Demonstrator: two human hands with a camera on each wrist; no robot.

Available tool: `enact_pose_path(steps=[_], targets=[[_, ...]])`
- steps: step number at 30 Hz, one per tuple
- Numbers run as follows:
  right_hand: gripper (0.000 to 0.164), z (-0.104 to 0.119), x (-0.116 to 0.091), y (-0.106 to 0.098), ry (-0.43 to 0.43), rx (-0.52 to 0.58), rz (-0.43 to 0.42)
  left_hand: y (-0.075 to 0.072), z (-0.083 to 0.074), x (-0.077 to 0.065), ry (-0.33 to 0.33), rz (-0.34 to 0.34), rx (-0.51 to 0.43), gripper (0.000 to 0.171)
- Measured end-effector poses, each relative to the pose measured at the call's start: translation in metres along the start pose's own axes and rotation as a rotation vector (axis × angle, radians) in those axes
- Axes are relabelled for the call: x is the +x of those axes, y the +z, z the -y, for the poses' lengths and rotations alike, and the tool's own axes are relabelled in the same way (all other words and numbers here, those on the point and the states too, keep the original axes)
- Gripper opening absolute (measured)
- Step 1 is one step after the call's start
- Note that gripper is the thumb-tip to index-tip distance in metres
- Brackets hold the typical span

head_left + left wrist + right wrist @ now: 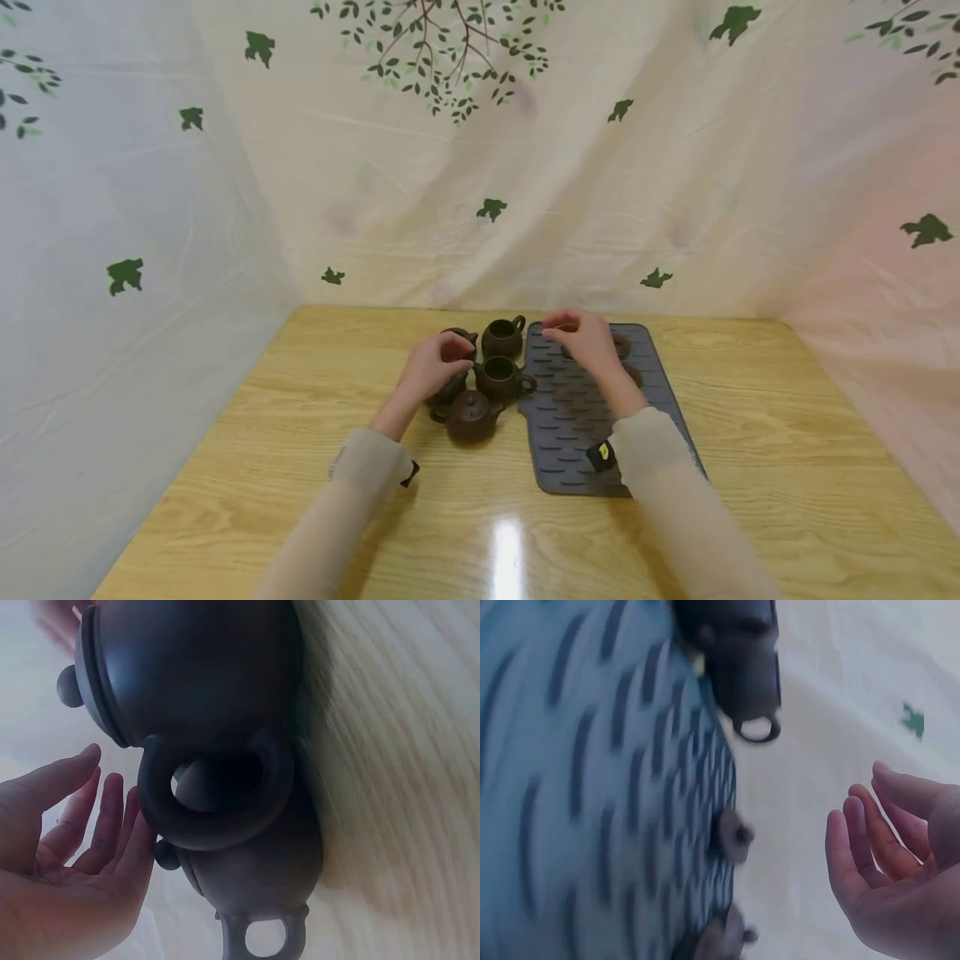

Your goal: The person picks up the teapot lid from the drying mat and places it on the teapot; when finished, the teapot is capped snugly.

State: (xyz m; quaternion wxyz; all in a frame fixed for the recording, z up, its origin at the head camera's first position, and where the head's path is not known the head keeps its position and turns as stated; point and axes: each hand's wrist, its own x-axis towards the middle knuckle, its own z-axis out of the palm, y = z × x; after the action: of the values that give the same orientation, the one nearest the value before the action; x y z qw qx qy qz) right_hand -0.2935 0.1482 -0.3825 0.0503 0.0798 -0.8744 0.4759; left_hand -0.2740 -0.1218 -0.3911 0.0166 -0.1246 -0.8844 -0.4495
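Note:
Several dark brown teapots stand close together at the middle of the table. A lidded teapot (pixel 471 418) is nearest the front, and two lidless ones, a middle teapot (pixel 498 379) and a rear teapot (pixel 502 338), show their dark insides. My left hand (pixel 431 367) hovers over the left side of the group, fingers loosely bent and holding nothing; in the left wrist view its fingertips come right beside a teapot's handle (pixel 217 832). My right hand (pixel 588 340), also holding nothing, is over the far part of the grey mat. Small lids (pixel 735 835) lie on that mat.
The ridged grey drying mat (pixel 558 467) lies right of the teapots on a wooden table (pixel 285 433). A pale curtain (pixel 405 217) printed with leaves hangs behind the table and along both sides.

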Motion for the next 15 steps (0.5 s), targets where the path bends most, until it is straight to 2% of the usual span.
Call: enact_pose_path(steps=[7, 10, 15], targets=[[0.031, -0.039, -0.013, -0.043, 0.064, -0.087, -0.083, 0.009, -0.001, 0.007, 0.001, 0.028, -0.020, 0.023], [0.032, -0.053, -0.019, -0.053, 0.088, -0.104, -0.099, 0.010, -0.001, 0.010, -0.010, 0.056, -0.011, 0.022], [0.033, -0.074, -0.029, -0.062, 0.146, -0.100, -0.074, 0.012, 0.002, 0.015, -0.019, 0.107, 0.040, 0.020]])
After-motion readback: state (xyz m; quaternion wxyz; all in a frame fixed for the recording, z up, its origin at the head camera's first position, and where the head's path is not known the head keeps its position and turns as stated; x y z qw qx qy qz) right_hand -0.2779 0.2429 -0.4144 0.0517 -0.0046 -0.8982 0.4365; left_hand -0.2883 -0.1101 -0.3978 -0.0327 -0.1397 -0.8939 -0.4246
